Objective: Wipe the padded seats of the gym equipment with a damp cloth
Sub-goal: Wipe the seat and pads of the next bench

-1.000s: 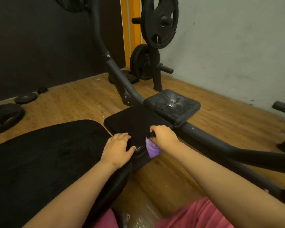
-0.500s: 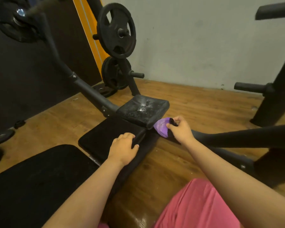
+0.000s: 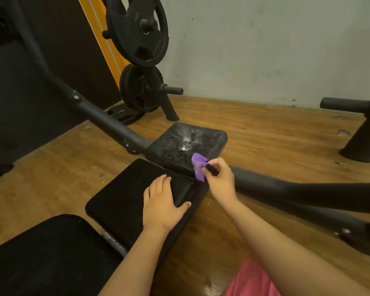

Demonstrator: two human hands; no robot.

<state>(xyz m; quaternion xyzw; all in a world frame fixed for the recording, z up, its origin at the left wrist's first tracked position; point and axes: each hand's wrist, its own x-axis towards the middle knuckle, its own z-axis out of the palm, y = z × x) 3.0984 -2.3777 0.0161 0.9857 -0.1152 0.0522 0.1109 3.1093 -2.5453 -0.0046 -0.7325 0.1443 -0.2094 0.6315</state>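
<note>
A black padded seat (image 3: 124,199) lies in the middle of the view, with a larger black pad (image 3: 41,257) at the lower left. Beyond the seat sits a smaller worn pad (image 3: 186,144) with a scuffed, shiny top. My left hand (image 3: 161,205) rests flat on the seat's right end, fingers straight. My right hand (image 3: 219,179) pinches a purple cloth (image 3: 198,165) with a dark part, held against the worn pad's near right edge.
A dark grey frame tube (image 3: 98,118) runs from upper left under the pads to a foot (image 3: 350,233) at right. Weight plates (image 3: 137,28) hang on a rack by the wall. Another machine base (image 3: 363,137) stands at right. The floor is wood.
My right hand has carried the purple cloth from the near seat's right edge up to the worn pad's near edge. My left hand has stayed on the seat. The view has shifted.
</note>
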